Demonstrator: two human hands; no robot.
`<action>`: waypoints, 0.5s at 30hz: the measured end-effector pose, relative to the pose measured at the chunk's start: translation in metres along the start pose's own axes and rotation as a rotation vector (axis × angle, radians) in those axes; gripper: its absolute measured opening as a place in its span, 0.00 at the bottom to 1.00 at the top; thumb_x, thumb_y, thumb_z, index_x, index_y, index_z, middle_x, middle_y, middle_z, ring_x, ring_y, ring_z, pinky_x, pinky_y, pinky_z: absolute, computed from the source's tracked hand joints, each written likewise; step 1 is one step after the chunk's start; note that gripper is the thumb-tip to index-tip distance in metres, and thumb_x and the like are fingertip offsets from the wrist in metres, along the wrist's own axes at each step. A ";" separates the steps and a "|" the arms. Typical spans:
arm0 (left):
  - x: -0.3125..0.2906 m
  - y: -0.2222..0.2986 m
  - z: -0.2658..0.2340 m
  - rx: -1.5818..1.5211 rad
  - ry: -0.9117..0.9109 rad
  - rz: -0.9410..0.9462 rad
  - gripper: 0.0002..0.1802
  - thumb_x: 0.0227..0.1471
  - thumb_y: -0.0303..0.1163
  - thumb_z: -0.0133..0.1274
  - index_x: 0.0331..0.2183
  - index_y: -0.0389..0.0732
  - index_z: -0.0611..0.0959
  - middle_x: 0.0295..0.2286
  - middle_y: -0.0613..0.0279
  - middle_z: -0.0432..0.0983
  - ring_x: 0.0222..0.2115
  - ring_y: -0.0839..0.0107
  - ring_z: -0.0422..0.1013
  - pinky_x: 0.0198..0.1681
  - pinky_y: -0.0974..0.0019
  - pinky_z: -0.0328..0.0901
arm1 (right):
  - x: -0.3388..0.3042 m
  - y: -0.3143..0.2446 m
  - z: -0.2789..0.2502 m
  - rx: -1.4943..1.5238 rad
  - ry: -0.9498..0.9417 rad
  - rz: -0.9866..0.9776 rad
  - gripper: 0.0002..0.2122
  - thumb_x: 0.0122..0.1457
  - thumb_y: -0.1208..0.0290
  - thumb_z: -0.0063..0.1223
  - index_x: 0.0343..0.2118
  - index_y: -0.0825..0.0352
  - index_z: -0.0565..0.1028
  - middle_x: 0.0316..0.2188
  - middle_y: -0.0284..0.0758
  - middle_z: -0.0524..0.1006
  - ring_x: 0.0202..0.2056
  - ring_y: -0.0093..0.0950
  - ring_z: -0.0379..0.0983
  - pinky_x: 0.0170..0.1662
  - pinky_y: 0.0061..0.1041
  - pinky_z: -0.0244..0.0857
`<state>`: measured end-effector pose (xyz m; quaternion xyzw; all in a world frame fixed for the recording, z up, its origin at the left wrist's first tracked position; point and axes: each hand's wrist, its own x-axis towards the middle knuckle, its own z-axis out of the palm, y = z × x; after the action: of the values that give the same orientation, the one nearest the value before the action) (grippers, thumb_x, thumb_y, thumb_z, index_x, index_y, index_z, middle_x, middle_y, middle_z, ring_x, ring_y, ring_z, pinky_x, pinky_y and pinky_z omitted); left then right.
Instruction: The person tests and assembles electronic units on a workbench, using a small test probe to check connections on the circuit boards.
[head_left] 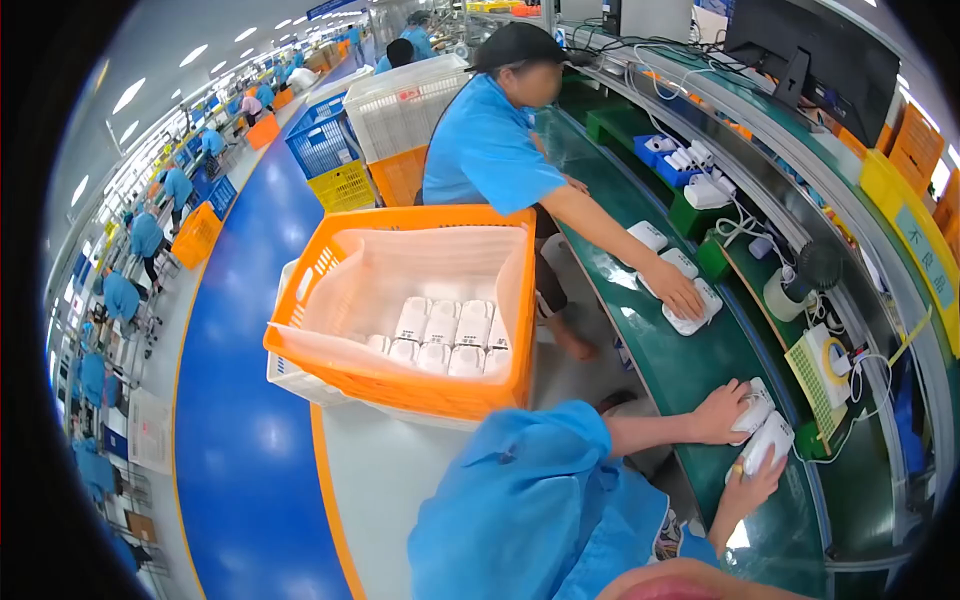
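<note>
On the green workbench [655,350], my left hand [722,412] is closed over a white rounded plastic device [757,408]. Just nearer, my right hand [754,487] grips a second white device [769,445] by its side, thumb and fingers around its near end. The two devices lie side by side, close together. What kind of device they are I cannot tell. Farther along the bench, a co-worker's hand [680,290] rests on one of several similar white devices [648,236].
An orange crate [400,395] with a pale liner holds rows of white devices, left of the bench. The co-worker [500,140] in blue sits beyond it. Right of the bench stand a yellow-green rack [812,385], a black fan [818,265], cables and a blue tray [660,160].
</note>
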<state>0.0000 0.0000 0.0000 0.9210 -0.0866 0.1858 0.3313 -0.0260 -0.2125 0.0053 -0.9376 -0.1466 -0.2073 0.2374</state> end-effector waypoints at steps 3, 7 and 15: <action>0.013 -0.007 -0.014 -0.056 0.054 0.005 0.44 0.40 0.52 0.66 0.52 0.29 0.78 0.57 0.40 0.64 0.55 0.45 0.62 0.60 0.50 0.64 | 0.021 0.003 0.018 0.041 0.080 -0.009 0.30 0.62 0.64 0.61 0.68 0.59 0.68 0.69 0.50 0.61 0.62 0.53 0.63 0.63 0.47 0.60; -0.001 -0.006 -0.021 -0.142 0.161 0.085 0.38 0.38 0.51 0.67 0.44 0.28 0.82 0.50 0.37 0.71 0.49 0.43 0.68 0.57 0.48 0.66 | 0.007 0.049 0.010 0.313 0.285 0.016 0.30 0.60 0.66 0.63 0.65 0.67 0.69 0.66 0.53 0.64 0.64 0.52 0.62 0.67 0.45 0.56; 0.022 -0.021 -0.010 -0.215 0.063 0.027 0.22 0.62 0.36 0.53 0.51 0.30 0.79 0.53 0.37 0.69 0.53 0.43 0.66 0.61 0.47 0.60 | -0.027 0.067 -0.052 -0.005 0.114 0.026 0.36 0.52 0.48 0.66 0.64 0.59 0.73 0.64 0.51 0.68 0.64 0.52 0.62 0.64 0.52 0.55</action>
<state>0.0234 0.0217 0.0034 0.8727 -0.1080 0.2087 0.4281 -0.0408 -0.3005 0.0089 -0.9267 -0.1204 -0.2576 0.2458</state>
